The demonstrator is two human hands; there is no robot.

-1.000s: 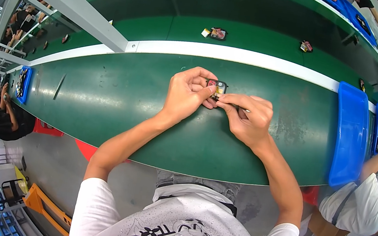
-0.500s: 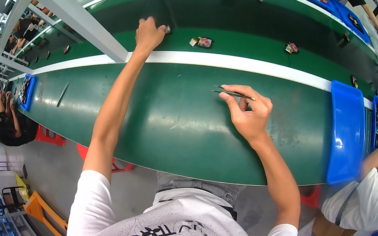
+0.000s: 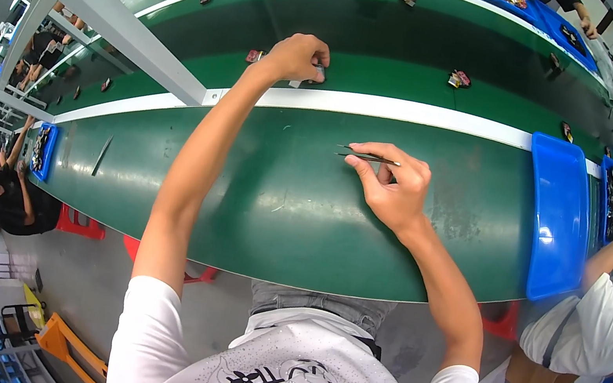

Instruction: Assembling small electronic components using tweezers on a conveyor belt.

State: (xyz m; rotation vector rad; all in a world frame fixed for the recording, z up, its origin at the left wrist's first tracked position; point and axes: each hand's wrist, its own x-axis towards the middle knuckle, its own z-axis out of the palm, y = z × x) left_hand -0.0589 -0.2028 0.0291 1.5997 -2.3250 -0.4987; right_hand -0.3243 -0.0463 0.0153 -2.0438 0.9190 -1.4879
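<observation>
My left hand [image 3: 295, 57] reaches over the white rail onto the dark green belt, fingers curled down and closed around a small part [image 3: 318, 74]. The hand covers most of it; a grey bit and a white bit show beside the fingertips. Just left of the wrist lies another small part [image 3: 255, 55], reddish and dark. Above the green worktop, my right hand [image 3: 402, 188] pinches a pair of thin dark tweezers [image 3: 369, 158] between thumb and fingers. The tips point left, slightly apart, with nothing between them.
Small red-and-dark parts [image 3: 459, 79] lie spaced along the belt behind the white rail [image 3: 382, 107]. An empty-looking blue tray [image 3: 557, 229] lies at the right end of the worktop. A grey post [image 3: 122, 21] slants across the left. Co-workers sit at both sides.
My left hand has moved right along the belt from one small part to another. The parts on the belt have shifted slightly left. My right hand with the tweezers has moved a little left.
</observation>
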